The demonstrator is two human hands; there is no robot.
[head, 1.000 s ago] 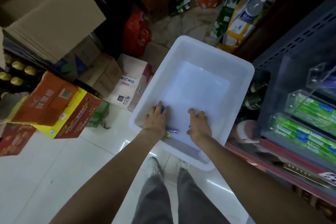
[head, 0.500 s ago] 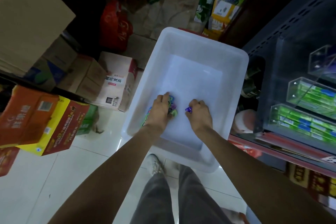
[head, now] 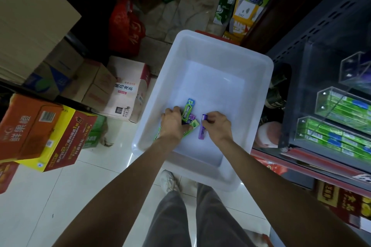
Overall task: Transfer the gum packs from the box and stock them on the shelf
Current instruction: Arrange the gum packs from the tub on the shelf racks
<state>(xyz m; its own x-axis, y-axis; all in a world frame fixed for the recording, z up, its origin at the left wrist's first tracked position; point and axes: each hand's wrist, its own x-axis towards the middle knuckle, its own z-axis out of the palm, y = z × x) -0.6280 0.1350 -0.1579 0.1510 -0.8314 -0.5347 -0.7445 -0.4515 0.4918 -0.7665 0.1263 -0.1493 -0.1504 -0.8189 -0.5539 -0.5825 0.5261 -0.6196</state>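
Gathering step, inside white translucent plastic bin (head: pixel 259 78). Left hand (head: pixel 172 124) fingers curled round a bunch of green and purple paper-wrapped gum packs (head: pixel 187 111). Right hand (head: pixel 217 126) pinches a purple gum stick (head: pixel 202 127). Next, likely: lift both loads toward the clear acrylic shelf trays (head: pixel 339 104) at 3 o'clock, already part-filled with green packs.

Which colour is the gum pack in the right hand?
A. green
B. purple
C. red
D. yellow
B: the right hand pinches a purple pack over the white bin; the green packs are in the left hand.
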